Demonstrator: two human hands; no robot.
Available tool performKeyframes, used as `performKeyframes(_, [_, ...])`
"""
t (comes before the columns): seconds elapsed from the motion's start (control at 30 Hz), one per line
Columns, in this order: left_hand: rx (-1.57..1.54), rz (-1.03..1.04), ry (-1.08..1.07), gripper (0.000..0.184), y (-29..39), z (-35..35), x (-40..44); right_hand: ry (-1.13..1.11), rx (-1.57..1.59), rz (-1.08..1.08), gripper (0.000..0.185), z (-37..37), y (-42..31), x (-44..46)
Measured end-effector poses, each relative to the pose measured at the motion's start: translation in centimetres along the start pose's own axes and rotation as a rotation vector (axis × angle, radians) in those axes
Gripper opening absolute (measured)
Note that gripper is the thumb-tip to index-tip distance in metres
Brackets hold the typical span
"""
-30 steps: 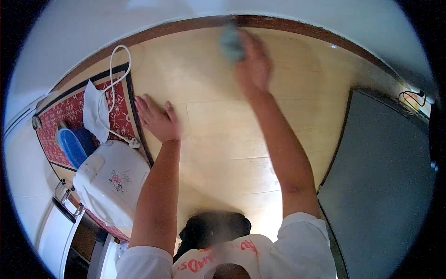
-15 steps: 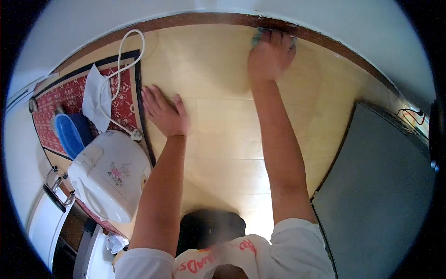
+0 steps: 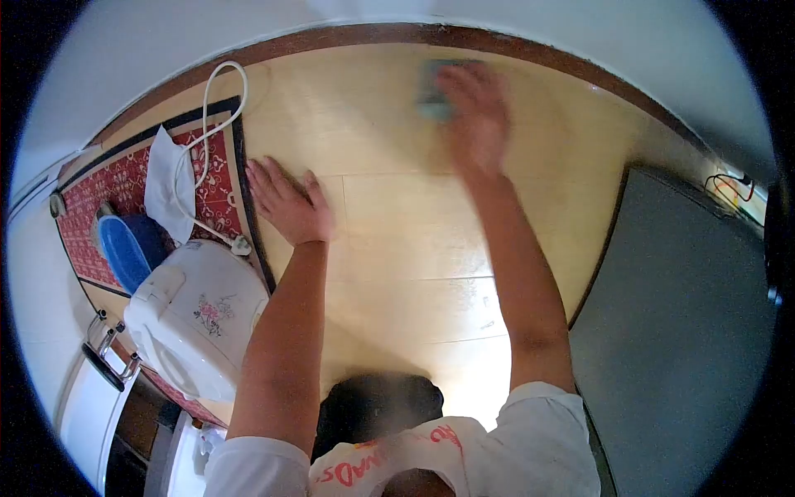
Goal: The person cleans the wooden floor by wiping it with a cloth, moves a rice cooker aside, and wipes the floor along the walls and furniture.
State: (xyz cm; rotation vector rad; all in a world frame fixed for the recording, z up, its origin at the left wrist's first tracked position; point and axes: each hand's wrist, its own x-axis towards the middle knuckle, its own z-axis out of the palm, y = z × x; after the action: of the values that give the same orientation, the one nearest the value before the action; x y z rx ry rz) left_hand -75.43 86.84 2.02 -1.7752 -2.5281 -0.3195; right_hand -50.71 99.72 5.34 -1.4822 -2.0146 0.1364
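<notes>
My left hand (image 3: 288, 201) lies flat with its fingers spread on the light wooden floor (image 3: 389, 215), its fingertips beside the dark border of the red patterned mat (image 3: 217, 178). Farther forward and to the right, my right hand (image 3: 479, 116) presses a greenish cloth (image 3: 434, 98) against the floor, a little short of the brown baseboard (image 3: 364, 35). Motion blurs this hand and the cloth, which shows mostly at the left of the fingers.
On the left stand a white appliance with a flower print (image 3: 199, 319) and a blue basin (image 3: 132, 248). A white cord (image 3: 207, 132) loops over a white sheet (image 3: 168, 186). A large dark grey panel (image 3: 679, 331) lies at the right, near some thin wires (image 3: 729, 189).
My right hand has moved the cloth from the baseboard back toward me and slightly left, after an earlier move to the right. My left hand stays beside the mat.
</notes>
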Motion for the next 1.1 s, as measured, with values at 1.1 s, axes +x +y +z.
performKeyframes(1.1, [-0.024, -0.022, -0.020, 0.069, 0.0, -0.3, 0.7, 0.132, -0.179, 0.357, 0.015, 3.1, 3.2, 2.1])
